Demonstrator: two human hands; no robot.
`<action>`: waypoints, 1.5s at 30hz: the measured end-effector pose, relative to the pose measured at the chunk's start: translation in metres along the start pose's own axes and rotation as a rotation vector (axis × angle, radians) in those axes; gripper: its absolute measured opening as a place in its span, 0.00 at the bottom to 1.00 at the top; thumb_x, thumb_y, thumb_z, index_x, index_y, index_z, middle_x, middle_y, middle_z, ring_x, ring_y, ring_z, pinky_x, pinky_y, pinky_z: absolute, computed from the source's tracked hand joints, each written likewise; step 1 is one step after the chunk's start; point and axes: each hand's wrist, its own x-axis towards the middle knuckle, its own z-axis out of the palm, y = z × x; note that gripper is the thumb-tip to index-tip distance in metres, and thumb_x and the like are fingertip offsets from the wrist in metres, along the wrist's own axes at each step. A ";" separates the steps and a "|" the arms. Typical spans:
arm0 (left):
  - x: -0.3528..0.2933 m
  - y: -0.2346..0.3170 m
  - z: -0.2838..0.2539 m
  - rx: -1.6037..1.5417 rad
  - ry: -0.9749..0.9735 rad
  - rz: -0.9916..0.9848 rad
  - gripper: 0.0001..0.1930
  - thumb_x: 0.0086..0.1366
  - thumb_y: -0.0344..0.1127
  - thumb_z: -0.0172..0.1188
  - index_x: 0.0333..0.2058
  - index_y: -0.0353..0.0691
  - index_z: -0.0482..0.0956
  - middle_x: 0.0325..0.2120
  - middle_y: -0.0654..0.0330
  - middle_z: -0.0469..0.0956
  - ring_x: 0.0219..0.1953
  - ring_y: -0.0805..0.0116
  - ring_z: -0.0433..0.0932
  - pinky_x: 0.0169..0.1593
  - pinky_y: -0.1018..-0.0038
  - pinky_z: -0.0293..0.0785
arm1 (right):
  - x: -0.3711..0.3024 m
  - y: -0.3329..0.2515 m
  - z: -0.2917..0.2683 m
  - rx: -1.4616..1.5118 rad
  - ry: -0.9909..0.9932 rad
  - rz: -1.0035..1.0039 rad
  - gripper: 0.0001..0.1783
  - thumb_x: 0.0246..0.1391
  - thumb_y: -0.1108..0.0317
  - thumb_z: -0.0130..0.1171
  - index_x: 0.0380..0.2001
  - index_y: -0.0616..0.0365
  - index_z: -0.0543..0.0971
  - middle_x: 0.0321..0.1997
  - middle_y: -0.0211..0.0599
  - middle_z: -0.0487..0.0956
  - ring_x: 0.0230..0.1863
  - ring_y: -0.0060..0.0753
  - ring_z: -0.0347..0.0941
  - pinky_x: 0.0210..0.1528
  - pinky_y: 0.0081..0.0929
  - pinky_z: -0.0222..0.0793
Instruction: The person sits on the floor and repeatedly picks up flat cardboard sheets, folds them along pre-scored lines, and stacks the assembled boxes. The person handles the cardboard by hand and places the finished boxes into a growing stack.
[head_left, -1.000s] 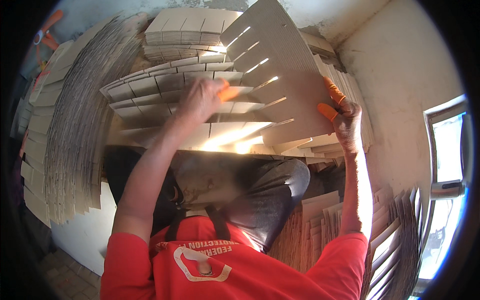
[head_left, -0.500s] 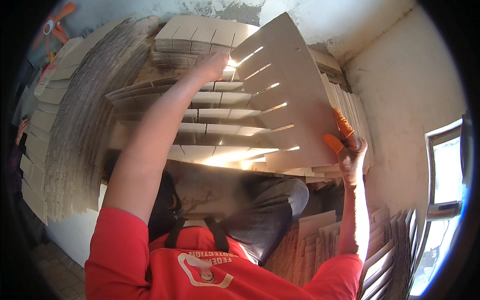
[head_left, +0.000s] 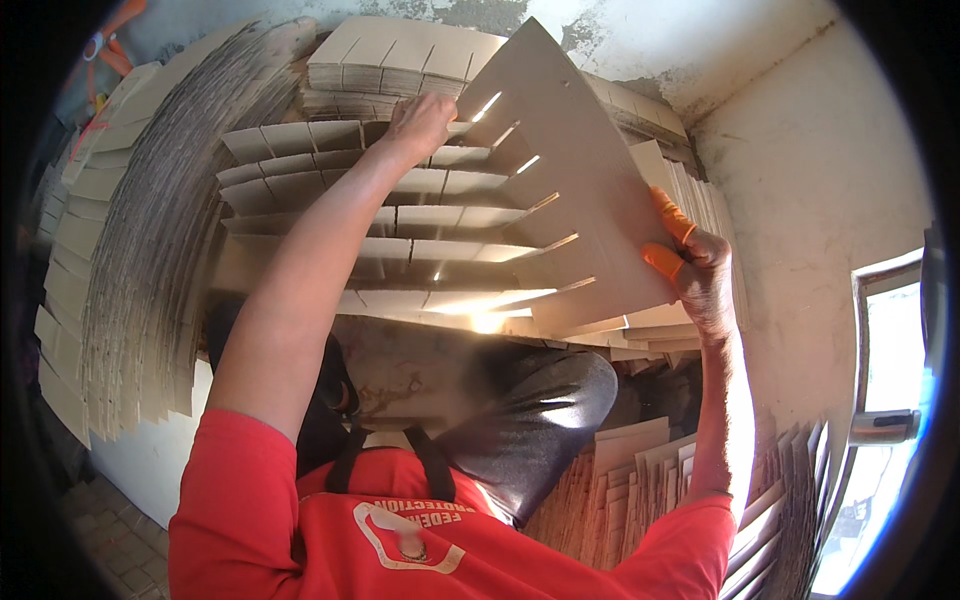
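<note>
A large slotted cardboard sheet (head_left: 590,170) stands tilted on the right. My right hand (head_left: 705,275), with orange finger covers on thumb and finger, is closed on its right edge. Several slotted cardboard strips (head_left: 460,222) stand in rows to the left, their right ends at the sheet's slots; some appear to sit in them. At the far end of the rows, my left hand (head_left: 422,125) is closed on the farthest strip, close beside the sheet's left edge. The exact grip of its fingertips is partly hidden.
A stack of slotted cardboard (head_left: 400,55) lies at the back. A long curved pile of cardboard (head_left: 170,210) fills the left side. More pieces (head_left: 640,465) stand at the lower right, near the window (head_left: 885,340). My bent leg (head_left: 545,400) is below the rows.
The sheet has shifted slightly left and toward the strips, and its slots now meet their ends. My right hand has moved a little away from me; the far strips stand more spread out.
</note>
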 end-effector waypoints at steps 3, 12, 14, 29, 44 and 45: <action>-0.002 0.001 -0.004 -0.007 0.014 -0.003 0.04 0.51 0.18 0.53 0.21 0.32 0.72 0.26 0.39 0.76 0.36 0.39 0.79 0.39 0.51 0.73 | 0.003 -0.003 0.007 0.035 -0.083 0.026 0.33 0.51 0.84 0.59 0.62 0.58 0.72 0.29 0.19 0.77 0.21 0.07 0.62 0.21 0.10 0.59; 0.006 -0.002 0.003 -0.012 -0.033 -0.032 0.02 0.53 0.19 0.57 0.27 0.31 0.76 0.29 0.39 0.77 0.39 0.39 0.78 0.41 0.51 0.74 | 0.000 0.026 0.047 -0.012 -0.143 0.058 0.36 0.54 0.81 0.62 0.67 0.62 0.64 0.39 0.24 0.78 0.37 0.11 0.70 0.41 0.13 0.68; 0.001 -0.006 0.005 -0.075 0.054 -0.019 0.06 0.54 0.22 0.62 0.32 0.30 0.78 0.32 0.39 0.78 0.40 0.38 0.78 0.41 0.51 0.74 | -0.005 0.022 0.047 -0.184 -0.116 -0.013 0.34 0.53 0.81 0.60 0.64 0.61 0.68 0.33 0.31 0.79 0.30 0.15 0.68 0.35 0.15 0.66; 0.002 -0.011 0.005 -0.021 0.028 0.075 0.05 0.50 0.21 0.63 0.23 0.30 0.75 0.26 0.37 0.75 0.35 0.37 0.77 0.38 0.49 0.72 | -0.001 -0.012 0.072 -0.460 0.014 -0.393 0.22 0.51 0.86 0.53 0.50 0.63 0.78 0.25 0.47 0.75 0.26 0.44 0.75 0.30 0.31 0.70; 0.003 -0.012 -0.007 -0.047 -0.050 0.134 0.11 0.47 0.19 0.60 0.20 0.30 0.64 0.23 0.38 0.66 0.30 0.36 0.68 0.33 0.51 0.66 | 0.026 0.002 0.075 -0.227 -0.002 -0.398 0.24 0.52 0.83 0.56 0.54 0.62 0.77 0.33 0.51 0.78 0.33 0.47 0.77 0.37 0.33 0.72; 0.004 -0.014 -0.005 -0.060 -0.049 0.169 0.15 0.46 0.19 0.62 0.20 0.30 0.60 0.21 0.39 0.62 0.27 0.36 0.64 0.30 0.51 0.63 | 0.028 0.000 0.074 -0.265 -0.044 -0.344 0.24 0.53 0.83 0.56 0.55 0.62 0.76 0.33 0.51 0.78 0.32 0.46 0.77 0.37 0.32 0.71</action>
